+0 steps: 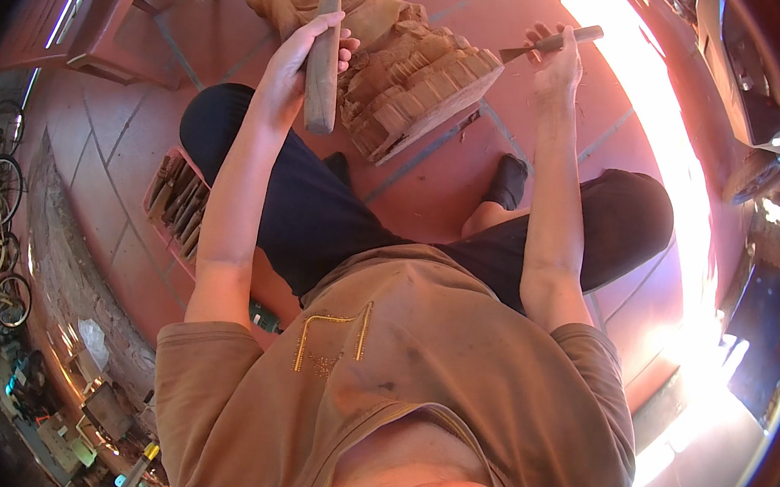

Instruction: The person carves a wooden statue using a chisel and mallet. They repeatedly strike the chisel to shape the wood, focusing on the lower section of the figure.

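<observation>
My left hand (293, 60) is closed around a long, smooth wooden mallet (322, 92), shaped like a club and held nearly upright in the picture. In my right hand (559, 74) is a wood chisel (571, 38), gripped by its wooden handle. Its dark blade points left and its tip lies at the edge of the carving's base; I cannot tell whether they touch. That carved wooden statue (425, 91) lies on its side on the floor between my feet, its draped folds at the far end and its stepped, tiered base toward me.
A pink basket of wooden-handled tools (176, 199) stands beside my left leg. A reddish-brown chair (118, 30) is at the far left. Bicycles (0, 190) and a long log (80, 228) line the left side. Bright sunlight falls across the tiled floor (423, 168) at right.
</observation>
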